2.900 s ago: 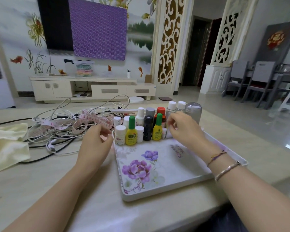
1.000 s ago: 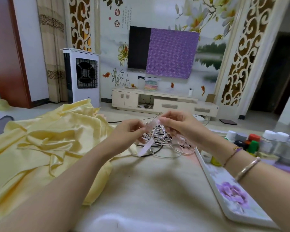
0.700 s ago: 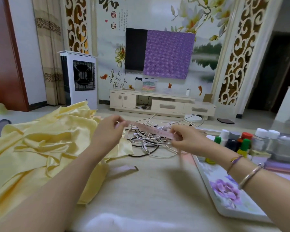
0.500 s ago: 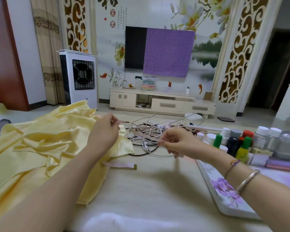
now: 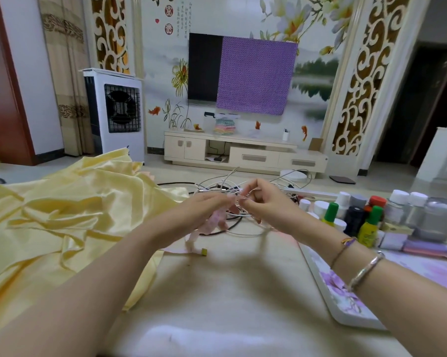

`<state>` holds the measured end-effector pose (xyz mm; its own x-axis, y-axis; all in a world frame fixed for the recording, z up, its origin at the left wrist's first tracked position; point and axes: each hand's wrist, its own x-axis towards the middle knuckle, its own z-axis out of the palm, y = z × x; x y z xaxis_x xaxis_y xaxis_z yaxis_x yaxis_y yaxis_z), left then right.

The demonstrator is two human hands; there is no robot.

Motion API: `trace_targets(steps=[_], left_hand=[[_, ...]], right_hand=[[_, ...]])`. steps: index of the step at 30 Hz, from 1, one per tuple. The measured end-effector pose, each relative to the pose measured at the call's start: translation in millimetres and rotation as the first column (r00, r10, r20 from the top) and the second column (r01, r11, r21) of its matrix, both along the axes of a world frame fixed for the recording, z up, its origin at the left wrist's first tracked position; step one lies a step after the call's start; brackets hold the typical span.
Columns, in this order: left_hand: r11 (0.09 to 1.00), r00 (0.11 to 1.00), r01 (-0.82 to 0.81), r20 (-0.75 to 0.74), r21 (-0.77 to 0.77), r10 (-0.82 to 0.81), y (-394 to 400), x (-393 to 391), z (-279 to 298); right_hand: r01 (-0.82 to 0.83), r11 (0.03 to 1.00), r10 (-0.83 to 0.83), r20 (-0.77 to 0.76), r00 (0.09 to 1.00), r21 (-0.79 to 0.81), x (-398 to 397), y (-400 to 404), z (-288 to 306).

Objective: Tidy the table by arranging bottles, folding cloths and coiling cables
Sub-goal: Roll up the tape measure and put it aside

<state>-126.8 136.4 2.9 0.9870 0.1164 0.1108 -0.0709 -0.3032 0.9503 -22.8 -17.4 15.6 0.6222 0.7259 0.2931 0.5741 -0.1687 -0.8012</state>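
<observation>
Both hands meet mid-table: left hand & right hand each pinch a soft pink tape measure, prob. to wind it up. Behind, thin tangled cables. Glossy yellow cloth crumpled left; plastic bottles upright on tray, right.

A home living room — well beyond the hands, a wall-mounted television half draped in purple cloth hangs on a painted flower mural above a low cream cabinet. To its left stand a white air cooler and curtains; carved scrollwork screens frame the wall — all past the table.
</observation>
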Motion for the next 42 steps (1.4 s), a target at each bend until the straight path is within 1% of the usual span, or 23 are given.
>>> trace_targets(steps=[3, 5, 6, 8, 9, 11, 13, 15, 17, 21, 23, 25, 26, 27, 29, 30, 31, 32, 33, 35, 38, 40, 42], left_hand=[[0.999, 0.996, -0.041, 0.083, -0.029, 0.043, 0, -3, 0], [0.985, 0.973, -0.163, 0.156, -0.061, 0.171, 3, -5, 6], [0.965, 0.951, -0.225, 0.185, -0.134, 0.248, 7, -5, 8], [0.889, 0.913, -0.281, 0.186, -0.362, 0.364, 17, -9, 14], [0.848, 0.907, -0.263, 0.181, -0.46, 0.379, 21, -11, 16], [0.804, 0.91, -0.195, 0.202, -0.562, 0.362, 28, -13, 18], [0.779, 0.907, -0.144, 0.234, -0.611, 0.351, 30, -14, 19], [0.782, 0.895, -0.14, 0.26, -0.608, 0.363, 29, -14, 21], [0.831, 0.887, -0.174, 0.284, -0.528, 0.365, 29, -13, 22], [0.944, 0.895, -0.244, 0.323, -0.22, 0.307, 31, -19, 24], [0.955, 0.897, -0.291, 0.329, -0.06, 0.294, 36, -25, 25], [0.931, 0.879, -0.353, 0.375, 0.093, 0.296, 46, -31, 24], [0.886, 0.846, -0.422, 0.435, 0.193, 0.308, 54, -32, 21], [0.795, 0.803, -0.521, 0.494, 0.312, 0.332, 63, -31, 17], [0.469, 0.724, -0.689, 0.545, 0.552, 0.423, 77, -32, 12], [0.316, 0.692, -0.708, 0.532, 0.631, 0.488, 82, -32, 9], [0.212, 0.666, -0.696, 0.505, 0.686, 0.549, 83, -33, 7], [0.139, 0.634, -0.678, 0.478, 0.722, 0.607, 83, -34, 5], [0.088, 0.605, -0.657, 0.454, 0.749, 0.654, 84, -36, 4], [0.049, 0.588, -0.584, 0.381, 0.81, 0.714, 84, -40, 2], [0.034, 0.621, -0.445, 0.281, 0.895, 0.732, 74, -41, 7], [0.01, 0.653, -0.413, 0.288, 0.911, 0.7, 59, -37, 10], [-0.025, 0.688, -0.417, 0.334, 0.909, 0.644, 40, -30, 12]], right_hand=[[0.018, 1.0, -0.018, 0.011, 1.0, -0.004, 1, -3, -1], [0.044, 0.999, -0.043, 0.027, 0.999, -0.021, 3, -5, -2], [0.065, 0.997, -0.063, 0.045, 0.997, -0.048, 6, -6, -4], [0.082, 0.992, -0.077, 0.05, 0.996, -0.094, 11, -6, -9], [0.076, 0.992, -0.073, 0.032, 0.997, -0.105, 12, -5, -12], [0.049, 0.991, -0.049, 0.006, 0.999, -0.125, 7, 1, -15], [-0.01, 0.989, 0.001, -0.061, 0.998, -0.144, -7, 13, -17], [-0.105, 0.984, 0.084, -0.147, 0.986, -0.145, -22, 29, -22], [-0.172, 0.975, 0.143, -0.192, 0.971, -0.142, -33, 49, -31], [-0.237, 0.969, 0.212, -0.247, 0.945, -0.076, -44, 85, -44], [-0.264, 0.964, 0.246, -0.301, 0.921, -0.021, -48, 95, -45], [-0.231, 0.972, 0.206, -0.304, 0.93, -0.048, -46, 97, -42], [-0.192, 0.977, 0.163, -0.265, 0.95, -0.087, -41, 95, -42], [-0.136, 0.98, 0.109, -0.18, 0.978, -0.143, -35, 91, -42], [0.01, 0.961, 0.014, 0.083, 0.996, -0.277, -19, 76, -40], [0.084, 0.939, -0.013, 0.21, 0.978, -0.333, -10, 66, -38], [0.148, 0.92, -0.031, 0.309, 0.951, -0.363, -3, 54, -34], [0.198, 0.907, -0.046, 0.381, 0.923, -0.372, 5, 43, -31], [0.23, 0.901, -0.053, 0.432, 0.9, -0.368, 13, 34, -28], [0.244, 0.902, -0.052, 0.471, 0.88, -0.357, 27, 17, -24], [0.175, 0.921, -0.032, 0.38, 0.924, -0.349, 34, 3, -19], [0.082, 0.937, 0.016, 0.278, 0.961, -0.339, 30, -1, -14], [0.036, 0.937, 0.081, 0.316, 0.945, -0.348, 22, 0, -10]])
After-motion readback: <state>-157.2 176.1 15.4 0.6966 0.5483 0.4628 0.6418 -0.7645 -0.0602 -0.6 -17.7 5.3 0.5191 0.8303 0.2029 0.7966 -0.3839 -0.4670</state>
